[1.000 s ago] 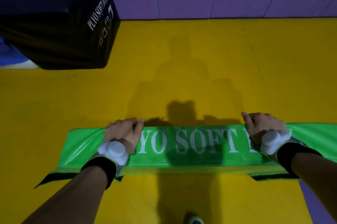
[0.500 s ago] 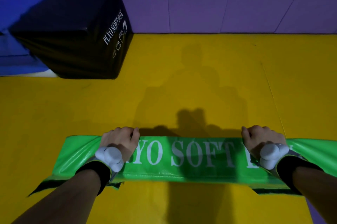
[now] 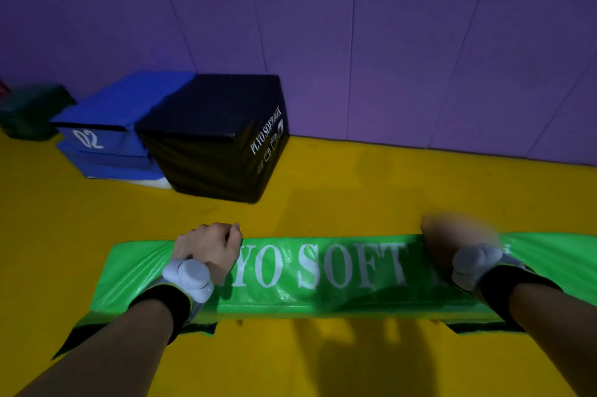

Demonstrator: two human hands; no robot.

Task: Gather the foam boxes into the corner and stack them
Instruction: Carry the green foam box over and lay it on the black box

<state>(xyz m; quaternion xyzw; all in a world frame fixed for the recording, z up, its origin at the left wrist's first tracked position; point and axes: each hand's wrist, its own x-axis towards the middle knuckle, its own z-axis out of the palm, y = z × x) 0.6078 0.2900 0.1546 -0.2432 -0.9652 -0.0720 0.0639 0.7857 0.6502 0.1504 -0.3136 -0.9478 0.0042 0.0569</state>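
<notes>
Head view showed both hands, left (image 3: 206, 249) and right (image 3: 458, 243), gripping the far edge of a flat green vinyl foam box (image 3: 323, 270) above the yellow floor mat (image 3: 387, 190), near a black foam box (image 3: 213, 135) against the purple wall (image 3: 387, 41).

Flat green foam box (image 3: 323, 270) foreground; black (image 3: 213, 135) and blue boxes (image 3: 106, 125) by wall

Three foam boxes: green (image 3: 323, 270), black (image 3: 213, 135), blue (image 3: 106, 125); two hands (image 3: 206, 248).
</notes>
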